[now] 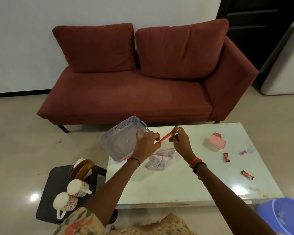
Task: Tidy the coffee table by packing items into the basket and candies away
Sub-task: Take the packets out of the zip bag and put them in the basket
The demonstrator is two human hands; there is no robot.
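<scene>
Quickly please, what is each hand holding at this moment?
Left hand: pinches one end of the red strip.
Right hand: pinches its other end.

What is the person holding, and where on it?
A thin red strip, possibly the clear bag's seal: left hand pinches its lower end, right hand its upper end.

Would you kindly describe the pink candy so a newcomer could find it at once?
On the white coffee table, look right of the pink-lidded box. The pink candy lies near its right edge, smaller than the red candies around it and the only pink one.
</scene>
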